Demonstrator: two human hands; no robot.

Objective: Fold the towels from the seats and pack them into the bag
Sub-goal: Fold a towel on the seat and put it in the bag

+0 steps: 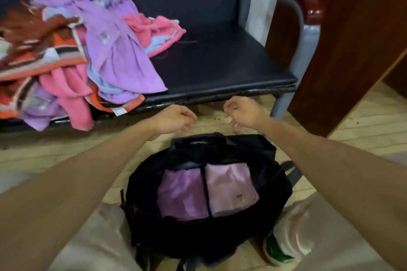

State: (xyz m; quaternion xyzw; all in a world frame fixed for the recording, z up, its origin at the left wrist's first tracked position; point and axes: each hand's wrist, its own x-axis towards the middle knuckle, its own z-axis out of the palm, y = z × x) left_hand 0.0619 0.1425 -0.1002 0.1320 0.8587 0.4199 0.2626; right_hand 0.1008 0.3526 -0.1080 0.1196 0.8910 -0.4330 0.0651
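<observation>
On the seat's left half, up and to the left of both your hands, lies the heap of unfolded towels [72,55]. It spills over the seat's front edge, and the purple towel [120,55] on top runs its long axis from the back of the seat down toward that edge, its lower corner close to the rim. Your left hand [176,120] is the nearer one, just below the front edge and a little right of the pile; your right hand [241,113] hangs further right, under the bare part of the seat [220,59]. Both hands hold nothing, fingers loosely curled, set apart over the far rim of the bag [273,185]. That bag sits open on the floor between your knees, with two folded purple towels [182,196] lying side by side inside it.
</observation>
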